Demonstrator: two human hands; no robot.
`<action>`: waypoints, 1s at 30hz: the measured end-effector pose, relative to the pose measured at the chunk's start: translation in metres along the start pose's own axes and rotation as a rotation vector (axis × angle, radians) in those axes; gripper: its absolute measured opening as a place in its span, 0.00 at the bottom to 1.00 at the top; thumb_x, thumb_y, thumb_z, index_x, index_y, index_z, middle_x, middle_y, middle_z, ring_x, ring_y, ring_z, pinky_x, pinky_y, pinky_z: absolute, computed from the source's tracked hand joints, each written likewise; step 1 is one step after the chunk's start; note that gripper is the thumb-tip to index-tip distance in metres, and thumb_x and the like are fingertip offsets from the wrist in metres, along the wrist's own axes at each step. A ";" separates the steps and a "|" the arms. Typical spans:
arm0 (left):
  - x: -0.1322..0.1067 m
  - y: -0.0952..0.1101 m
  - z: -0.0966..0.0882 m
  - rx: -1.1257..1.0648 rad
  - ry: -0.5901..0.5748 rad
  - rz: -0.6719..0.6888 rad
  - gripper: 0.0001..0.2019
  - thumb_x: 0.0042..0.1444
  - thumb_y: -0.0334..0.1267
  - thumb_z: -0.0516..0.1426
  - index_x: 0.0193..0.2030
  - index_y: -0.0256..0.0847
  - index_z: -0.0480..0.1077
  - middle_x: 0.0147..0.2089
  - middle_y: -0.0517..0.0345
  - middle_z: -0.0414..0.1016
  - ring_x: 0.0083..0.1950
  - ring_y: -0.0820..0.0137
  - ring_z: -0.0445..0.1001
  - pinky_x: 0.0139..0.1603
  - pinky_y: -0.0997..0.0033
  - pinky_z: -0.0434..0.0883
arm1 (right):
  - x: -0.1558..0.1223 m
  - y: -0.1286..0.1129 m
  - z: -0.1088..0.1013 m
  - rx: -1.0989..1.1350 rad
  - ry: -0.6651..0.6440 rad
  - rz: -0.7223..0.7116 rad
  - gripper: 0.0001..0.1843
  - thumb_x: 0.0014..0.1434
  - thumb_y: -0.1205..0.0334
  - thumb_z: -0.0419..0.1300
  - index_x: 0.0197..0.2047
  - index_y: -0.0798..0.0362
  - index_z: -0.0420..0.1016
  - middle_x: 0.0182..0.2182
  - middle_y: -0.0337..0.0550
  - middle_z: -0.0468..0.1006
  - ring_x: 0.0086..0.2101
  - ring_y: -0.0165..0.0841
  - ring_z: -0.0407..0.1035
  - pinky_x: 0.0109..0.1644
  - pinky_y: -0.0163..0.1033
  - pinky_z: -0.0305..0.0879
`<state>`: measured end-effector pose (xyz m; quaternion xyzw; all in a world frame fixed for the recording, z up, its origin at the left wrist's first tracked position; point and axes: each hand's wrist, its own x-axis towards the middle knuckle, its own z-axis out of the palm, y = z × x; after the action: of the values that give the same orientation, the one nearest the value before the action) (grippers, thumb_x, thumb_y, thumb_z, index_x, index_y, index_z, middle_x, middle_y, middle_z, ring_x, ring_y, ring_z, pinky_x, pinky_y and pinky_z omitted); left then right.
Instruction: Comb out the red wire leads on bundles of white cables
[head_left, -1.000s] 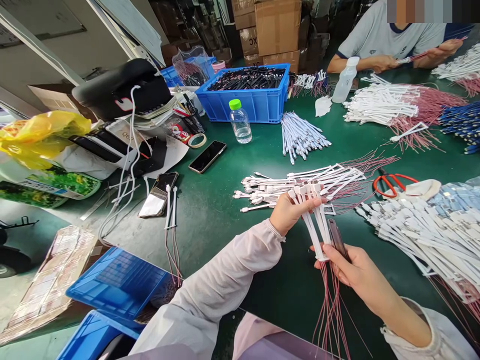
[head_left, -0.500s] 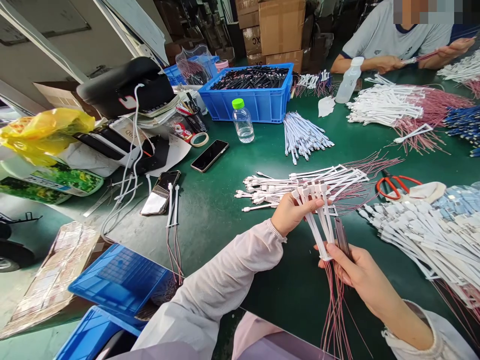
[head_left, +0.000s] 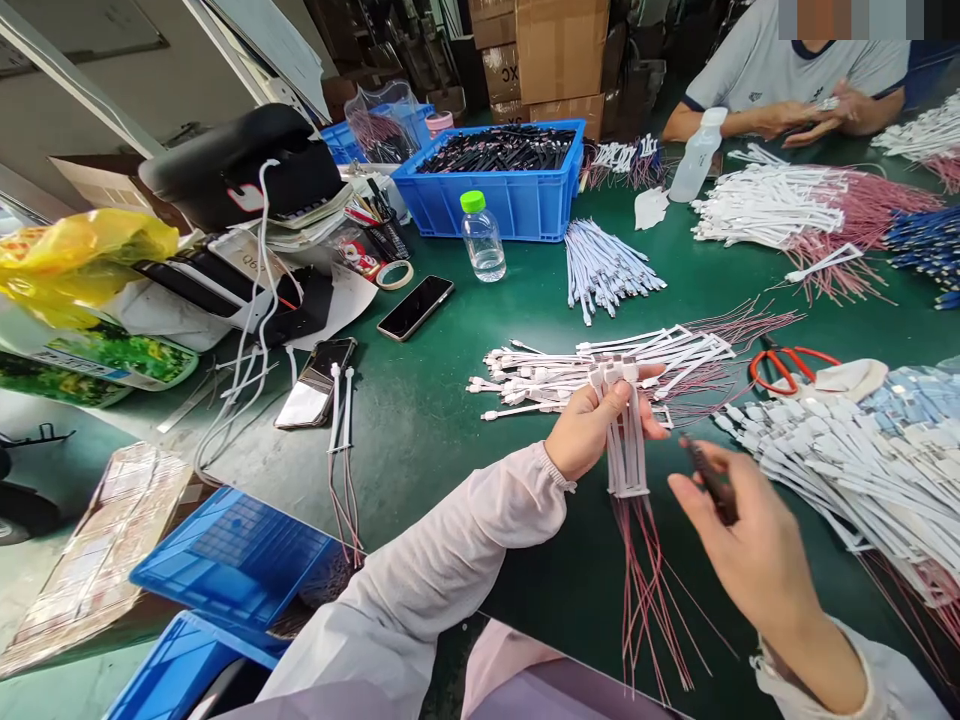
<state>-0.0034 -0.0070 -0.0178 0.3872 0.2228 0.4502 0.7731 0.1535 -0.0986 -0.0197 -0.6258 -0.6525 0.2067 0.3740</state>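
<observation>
My left hand point(head_left: 600, 427) grips a bundle of flat white cables point(head_left: 626, 460) by its upper part, above the green table mat. Thin red-pink wires point(head_left: 649, 600) hang loose from the bundle's lower end. My right hand point(head_left: 742, 525) is apart from the bundle, to its right, pinching a slim dark flat tool point(head_left: 709, 482) between thumb and fingers. Its exact kind is hard to tell. Behind my left hand lies a loose pile of white cables point(head_left: 600, 370), and right of my right hand spreads a larger pile of white cables point(head_left: 840, 480).
Red-handled scissors point(head_left: 786, 368) lie beyond my right hand. A blue crate of black cables point(head_left: 487, 185), a water bottle point(head_left: 482, 238) and phones point(head_left: 415, 307) sit further away. A co-worker's hands point(head_left: 814, 118) work at the far right, among more cable bundles.
My right hand has moved right, away from the bundle, taking the dark tool with it. The bundle has risen slightly and now hangs straighter in my left hand.
</observation>
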 end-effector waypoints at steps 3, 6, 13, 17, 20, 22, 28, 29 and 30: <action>-0.004 -0.003 0.004 0.185 -0.116 -0.119 0.24 0.54 0.56 0.55 0.43 0.33 0.69 0.25 0.61 0.66 0.24 0.74 0.69 0.33 0.70 0.68 | 0.012 -0.009 -0.011 -0.104 0.119 -0.154 0.18 0.62 0.54 0.58 0.53 0.52 0.70 0.28 0.39 0.66 0.25 0.32 0.62 0.34 0.39 0.62; -0.010 -0.010 0.009 0.426 -0.233 -0.206 0.24 0.56 0.59 0.51 0.32 0.34 0.66 0.21 0.61 0.65 0.23 0.75 0.67 0.31 0.72 0.66 | 0.024 -0.021 -0.016 -0.120 0.088 -0.259 0.18 0.62 0.57 0.58 0.54 0.52 0.70 0.29 0.41 0.67 0.27 0.33 0.64 0.34 0.38 0.63; -0.012 -0.010 0.012 0.646 -0.297 -0.283 0.21 0.62 0.51 0.44 0.26 0.38 0.59 0.19 0.62 0.63 0.22 0.77 0.64 0.28 0.74 0.63 | 0.034 -0.017 -0.014 -0.122 0.036 -0.207 0.08 0.61 0.61 0.58 0.43 0.52 0.73 0.34 0.43 0.74 0.33 0.36 0.70 0.39 0.39 0.65; -0.011 -0.011 0.009 0.742 -0.292 -0.346 0.17 0.63 0.43 0.43 0.25 0.39 0.57 0.19 0.64 0.61 0.21 0.78 0.62 0.28 0.74 0.63 | 0.034 -0.009 -0.018 -0.046 -0.057 -0.124 0.06 0.60 0.60 0.60 0.40 0.50 0.74 0.30 0.39 0.75 0.30 0.34 0.71 0.35 0.36 0.65; -0.012 -0.016 0.006 0.763 -0.344 -0.370 0.14 0.62 0.38 0.44 0.25 0.39 0.56 0.20 0.65 0.59 0.21 0.79 0.60 0.27 0.75 0.62 | 0.034 -0.006 -0.020 0.021 -0.173 -0.066 0.05 0.60 0.59 0.60 0.39 0.49 0.74 0.30 0.37 0.78 0.30 0.33 0.72 0.34 0.35 0.65; -0.012 -0.019 0.005 0.696 -0.363 -0.404 0.13 0.61 0.37 0.46 0.25 0.40 0.54 0.21 0.66 0.56 0.21 0.80 0.57 0.26 0.75 0.61 | 0.034 -0.004 -0.020 0.013 -0.240 -0.046 0.06 0.60 0.57 0.60 0.37 0.49 0.75 0.29 0.36 0.78 0.29 0.33 0.72 0.34 0.35 0.65; -0.009 -0.015 0.002 0.371 -0.314 -0.474 0.18 0.46 0.46 0.63 0.29 0.37 0.60 0.27 0.66 0.57 0.26 0.80 0.57 0.25 0.77 0.61 | 0.035 0.001 -0.022 0.046 -0.275 0.005 0.10 0.60 0.53 0.59 0.37 0.51 0.75 0.29 0.38 0.77 0.29 0.33 0.70 0.31 0.35 0.62; -0.008 -0.014 0.002 0.329 -0.286 -0.460 0.19 0.44 0.48 0.64 0.30 0.36 0.62 0.27 0.65 0.57 0.27 0.81 0.58 0.25 0.78 0.59 | 0.035 0.002 -0.022 0.068 -0.260 0.033 0.11 0.59 0.53 0.59 0.36 0.51 0.75 0.29 0.38 0.77 0.29 0.33 0.70 0.32 0.35 0.62; -0.008 -0.013 0.002 0.304 -0.254 -0.441 0.20 0.43 0.48 0.64 0.30 0.35 0.63 0.27 0.65 0.58 0.27 0.81 0.58 0.25 0.79 0.58 | 0.035 0.002 -0.022 0.088 -0.245 0.067 0.11 0.59 0.52 0.60 0.35 0.51 0.75 0.28 0.38 0.76 0.28 0.33 0.69 0.31 0.35 0.62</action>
<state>0.0009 -0.0187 -0.0275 0.4940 0.2676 0.1808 0.8073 0.1739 -0.0688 0.0005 -0.6005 -0.6623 0.3224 0.3112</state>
